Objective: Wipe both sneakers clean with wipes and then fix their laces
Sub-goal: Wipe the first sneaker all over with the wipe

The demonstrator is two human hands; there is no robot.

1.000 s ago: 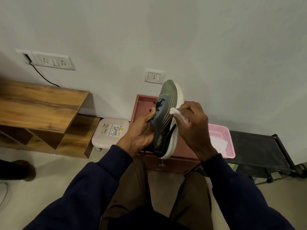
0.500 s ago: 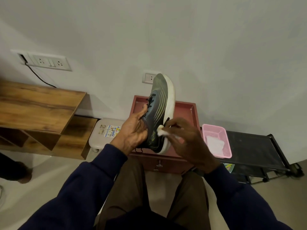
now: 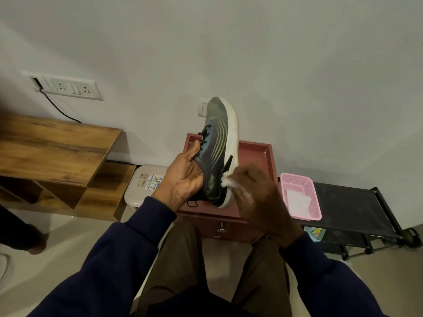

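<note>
Over the last second the right hand (image 3: 258, 197) had slid down the white sole, from about midway along it to a spot near the heel, taking the wipe (image 3: 226, 183) with it. The sneaker (image 3: 217, 143) had stayed toe-up in the middle of the frame.

Nearest the camera, at the bottom of the frame, were two dark blue sleeves and brown trousers (image 3: 178, 259). Above them the left hand (image 3: 185, 177) gripped the sneaker at its opening, fingers curled round the collar and the thumb lying by the black laces (image 3: 204, 136). The right hand, blurred, was curled round the crumpled white wipe and pressed it against the sole's edge low on the shoe. The dark sneaker, marked with yellow-green lines, was held off any surface, heel down and sole turned toward the right of the frame.

Behind it stood a red cabinet (image 3: 256, 156) with a raised rim. Just right of that, a pink basket (image 3: 297, 181) holding a white sheet (image 3: 297, 201) sat on a black rack (image 3: 350, 202). Left of the cabinet were a white stool (image 3: 137, 193) and a wooden desk (image 3: 52, 145). On the wall at the upper left sat a socket panel (image 3: 73, 88) with a black cable hanging from it.
</note>
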